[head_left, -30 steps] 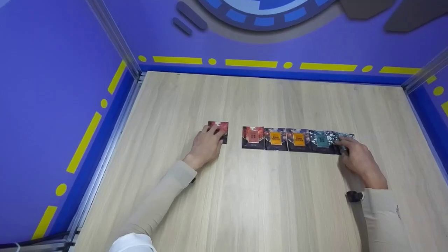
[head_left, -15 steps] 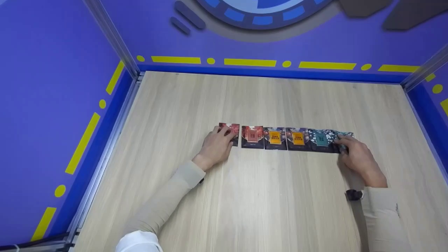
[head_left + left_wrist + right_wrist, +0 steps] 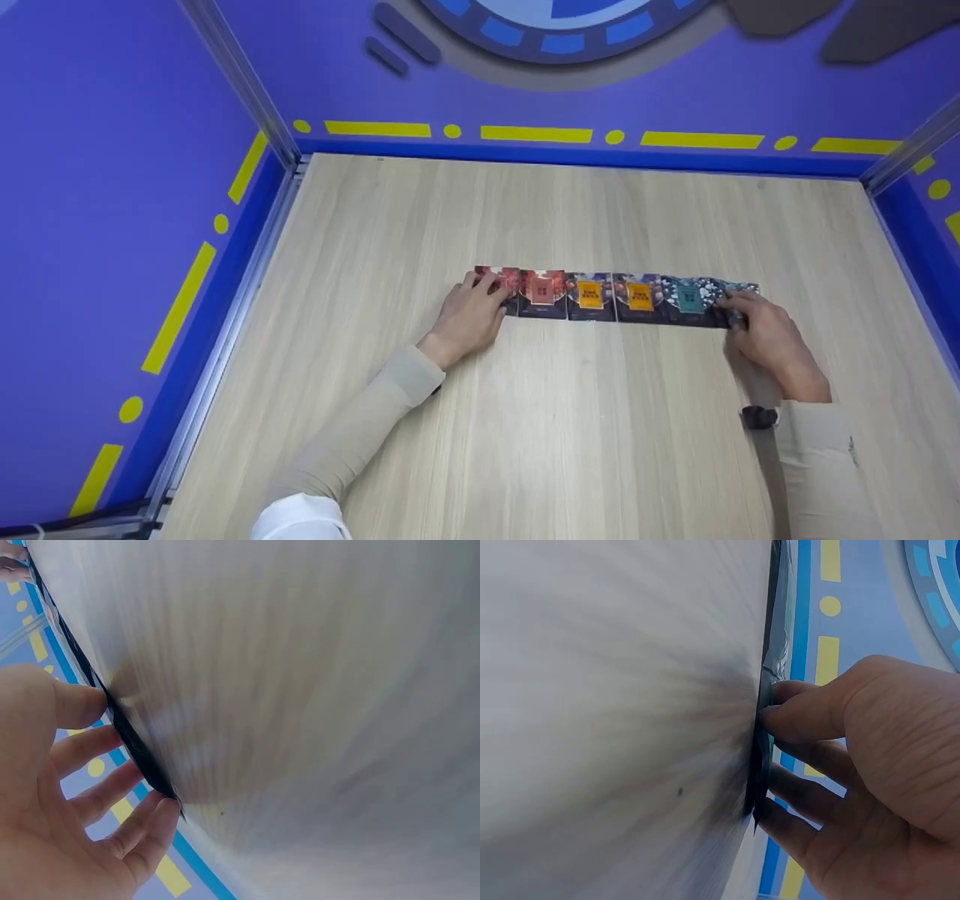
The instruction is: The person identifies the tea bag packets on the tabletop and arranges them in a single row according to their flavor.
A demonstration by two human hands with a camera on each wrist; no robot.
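A row of flat printed sachets lies side by side across the table. My left hand [image 3: 471, 313] rests its fingertips on the leftmost red sachet [image 3: 512, 303], which touches the neighbouring red sachet [image 3: 542, 300]. To the right lie two sachets with orange labels, the left orange-label sachet [image 3: 589, 297] and the right orange-label sachet [image 3: 638, 298]. A teal-label sachet [image 3: 688, 301] follows. On the rightmost sachet [image 3: 742, 288], largely covered, my right hand [image 3: 772, 341] lays its thumb and fingers. In both wrist views the fingers touch thin dark sachet edges, relaxed rather than wrapped around.
The pale wooden table [image 3: 555, 420] extends around the row. Blue printed panels [image 3: 540, 90] close off the back and sides, with metal frame posts [image 3: 232, 75] at the corners. A dark wrist device [image 3: 759, 417] sits by the right cuff.
My left hand has slid the leftmost red sachet rightwards, closing the gap to the other red sachet. My right hand has stayed in place on the rightmost one.
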